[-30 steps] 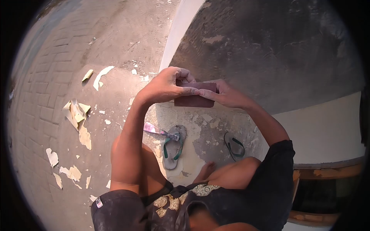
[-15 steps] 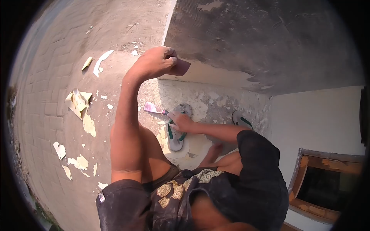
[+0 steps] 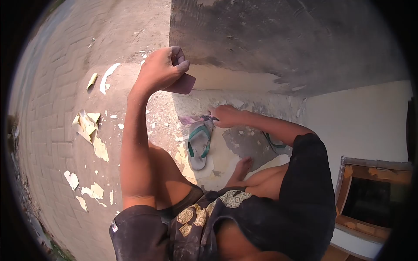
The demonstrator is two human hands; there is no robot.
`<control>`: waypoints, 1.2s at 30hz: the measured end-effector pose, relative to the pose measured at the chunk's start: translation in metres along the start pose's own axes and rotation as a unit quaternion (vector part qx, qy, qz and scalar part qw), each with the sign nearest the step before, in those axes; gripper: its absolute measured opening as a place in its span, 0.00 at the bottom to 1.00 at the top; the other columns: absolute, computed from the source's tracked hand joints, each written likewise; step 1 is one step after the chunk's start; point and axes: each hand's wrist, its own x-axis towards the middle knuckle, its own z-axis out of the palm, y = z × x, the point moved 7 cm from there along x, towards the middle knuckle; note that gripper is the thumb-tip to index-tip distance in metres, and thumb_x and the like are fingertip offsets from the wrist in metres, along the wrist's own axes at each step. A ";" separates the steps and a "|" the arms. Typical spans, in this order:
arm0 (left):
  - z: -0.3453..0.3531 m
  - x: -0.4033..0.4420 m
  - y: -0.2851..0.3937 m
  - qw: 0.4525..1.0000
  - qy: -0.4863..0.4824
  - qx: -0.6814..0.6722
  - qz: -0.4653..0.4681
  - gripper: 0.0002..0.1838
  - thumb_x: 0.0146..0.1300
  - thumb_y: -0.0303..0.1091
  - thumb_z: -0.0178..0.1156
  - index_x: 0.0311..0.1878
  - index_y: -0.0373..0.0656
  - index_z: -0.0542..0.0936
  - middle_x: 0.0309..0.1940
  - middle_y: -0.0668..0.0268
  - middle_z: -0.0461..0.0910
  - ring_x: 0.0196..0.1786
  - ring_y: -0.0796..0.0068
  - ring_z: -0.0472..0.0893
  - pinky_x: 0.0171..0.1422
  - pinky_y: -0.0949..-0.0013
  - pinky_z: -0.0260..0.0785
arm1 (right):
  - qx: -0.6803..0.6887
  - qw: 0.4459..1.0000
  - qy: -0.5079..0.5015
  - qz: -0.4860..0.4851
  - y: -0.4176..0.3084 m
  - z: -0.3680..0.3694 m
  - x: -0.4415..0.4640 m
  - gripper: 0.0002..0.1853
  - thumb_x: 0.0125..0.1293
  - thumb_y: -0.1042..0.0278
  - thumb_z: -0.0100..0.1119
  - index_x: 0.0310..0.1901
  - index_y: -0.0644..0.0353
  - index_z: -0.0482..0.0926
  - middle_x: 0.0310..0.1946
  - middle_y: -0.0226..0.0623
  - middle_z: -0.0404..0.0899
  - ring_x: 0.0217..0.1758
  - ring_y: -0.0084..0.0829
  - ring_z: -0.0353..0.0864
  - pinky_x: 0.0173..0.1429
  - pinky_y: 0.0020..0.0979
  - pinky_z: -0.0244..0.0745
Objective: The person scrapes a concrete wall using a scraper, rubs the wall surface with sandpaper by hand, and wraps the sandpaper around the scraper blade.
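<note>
Raised at the corner of the dark wall, my left hand (image 3: 163,67) is closed on a flat purplish-brown rectangular piece (image 3: 183,84). Its exact kind is unclear. My right hand (image 3: 228,116), lower and to the right, grips a scraper (image 3: 191,119) with a flat pinkish-purple blade pointing left. The hand hides most of the scraper's handle. Just below the blade is a grey flip-flop (image 3: 199,150) with green straps. A second flip-flop (image 3: 275,142) lies partly behind my right forearm.
A dark grey plastered wall (image 3: 283,43) rises ahead, with a bare cream strip along its foot. Peeled paint flakes (image 3: 93,191) and a crumpled cream sheet (image 3: 86,124) litter the paving at left. On the right is a wooden-framed opening (image 3: 376,191) in a white wall.
My right hand has lifted off the flip-flop with the scraper, moving up and right. My left hand has shifted slightly left, its flat piece turned and lower in view.
</note>
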 end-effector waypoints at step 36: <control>-0.019 0.009 0.031 0.939 0.067 -0.336 0.013 0.16 0.58 0.42 0.61 0.38 0.36 0.80 0.29 0.67 0.80 0.29 0.84 0.75 0.32 0.80 0.68 | 0.425 0.661 0.589 -0.190 -0.109 -0.173 -0.034 0.14 0.70 0.65 0.37 0.51 0.66 0.60 0.21 0.34 0.70 0.23 0.22 0.70 0.28 0.24 0.65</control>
